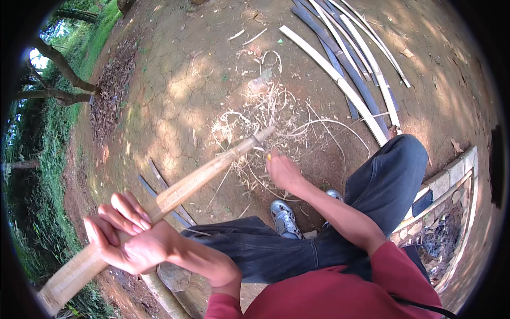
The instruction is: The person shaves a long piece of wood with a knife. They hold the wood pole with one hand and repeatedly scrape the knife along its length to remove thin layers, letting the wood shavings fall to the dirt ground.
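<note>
A long, pale bamboo strip (196, 178) runs slantwise from the lower left to the middle of the head view. My left hand (130, 234) is closed around its lower part, palm turned up and fingers curled over it. Close to the strip's far end, my right hand (283, 171) is closed on a small knife (258, 148). Its blade lies against the strip, and a bit of yellow shows by my fingers. Most of the knife's handle is hidden in my grip. Curly shavings (271, 109) cover the dirt beyond and beneath that end.
Several long strips (350, 69), pale and dark, lie on the ground at the far right. Two dark strips (167, 194) rest left of my knees. A brick-edged pit (443, 228) with charred bits is at the right. Tree branches (64, 74) and grass border the left.
</note>
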Tool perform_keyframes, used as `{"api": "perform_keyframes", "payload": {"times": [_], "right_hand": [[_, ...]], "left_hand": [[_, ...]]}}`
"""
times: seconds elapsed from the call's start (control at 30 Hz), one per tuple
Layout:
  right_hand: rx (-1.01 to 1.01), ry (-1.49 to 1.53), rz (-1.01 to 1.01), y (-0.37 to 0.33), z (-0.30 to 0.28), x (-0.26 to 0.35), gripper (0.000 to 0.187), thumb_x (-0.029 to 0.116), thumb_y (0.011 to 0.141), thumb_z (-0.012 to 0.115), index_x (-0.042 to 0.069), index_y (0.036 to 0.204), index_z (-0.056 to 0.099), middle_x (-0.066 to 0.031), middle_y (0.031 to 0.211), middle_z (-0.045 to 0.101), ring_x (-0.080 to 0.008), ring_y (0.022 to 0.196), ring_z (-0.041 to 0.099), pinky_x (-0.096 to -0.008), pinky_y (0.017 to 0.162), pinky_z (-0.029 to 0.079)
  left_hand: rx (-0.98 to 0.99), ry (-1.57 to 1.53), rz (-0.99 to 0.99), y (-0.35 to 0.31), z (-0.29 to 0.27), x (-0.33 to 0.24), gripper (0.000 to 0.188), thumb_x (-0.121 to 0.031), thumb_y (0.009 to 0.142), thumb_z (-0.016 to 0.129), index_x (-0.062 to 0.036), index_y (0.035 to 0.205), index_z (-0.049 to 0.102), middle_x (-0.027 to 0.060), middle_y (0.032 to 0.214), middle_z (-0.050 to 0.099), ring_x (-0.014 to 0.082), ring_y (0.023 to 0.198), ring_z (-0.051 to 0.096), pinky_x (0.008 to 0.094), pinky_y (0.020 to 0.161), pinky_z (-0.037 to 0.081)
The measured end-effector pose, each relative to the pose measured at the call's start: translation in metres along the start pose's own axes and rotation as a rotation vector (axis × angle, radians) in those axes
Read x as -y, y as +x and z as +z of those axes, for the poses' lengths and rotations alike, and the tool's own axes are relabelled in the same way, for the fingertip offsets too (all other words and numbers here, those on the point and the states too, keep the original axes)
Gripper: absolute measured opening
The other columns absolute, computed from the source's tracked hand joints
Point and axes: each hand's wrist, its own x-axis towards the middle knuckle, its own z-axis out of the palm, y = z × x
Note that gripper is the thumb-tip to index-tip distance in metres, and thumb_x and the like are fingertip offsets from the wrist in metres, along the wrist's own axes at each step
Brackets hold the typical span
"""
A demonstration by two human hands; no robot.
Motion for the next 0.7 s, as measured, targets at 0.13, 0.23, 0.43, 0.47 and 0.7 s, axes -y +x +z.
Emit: {"api": "perform_keyframes", "payload": {"times": [0.13, 0.23, 0.43, 0.47, 0.7], "right_hand": [[-0.01, 0.012, 0.107, -0.053, -0.059, 0.003, 0.021, 0.013, 0.094, 0.047, -0.005, 0.102, 0.044, -0.0265, 0.065, 0.059, -0.0452, 0.061, 0.06, -0.0511, 0.057, 0.047], [-0.085, -0.078, -0.161, -0.072, -0.059, 0.019, 0.024, 0.008, 0.092, 0.047, -0.012, 0.105, 0.048, -0.0187, 0.06, 0.059, -0.036, 0.053, 0.061, -0.0466, 0.052, 0.05], [0.028, -0.14, -0.046, -0.072, -0.056, 0.026, 0.021, 0.007, 0.093, 0.045, -0.011, 0.103, 0.048, -0.0161, 0.057, 0.057, -0.0293, 0.053, 0.061, -0.0425, 0.051, 0.05], [0.068, -0.158, 0.004, -0.068, -0.053, 0.018, 0.02, 0.007, 0.093, 0.044, -0.011, 0.103, 0.048, -0.016, 0.056, 0.057, -0.0292, 0.052, 0.061, -0.0424, 0.05, 0.05], [0.111, -0.104, -0.027, -0.074, -0.063, 0.034, 0.021, 0.008, 0.092, 0.046, -0.011, 0.102, 0.047, -0.0187, 0.055, 0.058, -0.0336, 0.051, 0.062, -0.0446, 0.051, 0.051]], "left_hand": [[-0.165, -0.14, -0.187, -0.027, -0.01, 0.021, 0.033, -0.019, 0.094, 0.039, -0.0152, 0.063, 0.03, 0.0022, 0.047, 0.029, 0.0098, 0.038, 0.024, 0.0207, 0.038, 0.023], [-0.129, -0.148, -0.209, -0.024, -0.007, 0.021, 0.034, -0.019, 0.092, 0.041, -0.0159, 0.061, 0.027, 0.0017, 0.047, 0.028, 0.0097, 0.038, 0.023, 0.0202, 0.038, 0.021], [-0.126, -0.193, -0.242, -0.023, 0.01, 0.007, 0.037, -0.019, 0.088, 0.045, -0.0169, 0.058, 0.023, 0.0006, 0.047, 0.025, 0.0096, 0.038, 0.022, 0.0196, 0.036, 0.017], [-0.045, -0.274, -0.221, -0.023, 0.006, 0.01, 0.036, -0.016, 0.092, 0.043, -0.0153, 0.059, 0.029, 0.0031, 0.046, 0.03, 0.011, 0.037, 0.025, 0.0216, 0.037, 0.023], [-0.069, -0.239, -0.25, -0.024, 0.0, 0.013, 0.037, -0.015, 0.09, 0.045, -0.0158, 0.058, 0.026, 0.0022, 0.047, 0.028, 0.0108, 0.038, 0.024, 0.0211, 0.035, 0.021]]}}
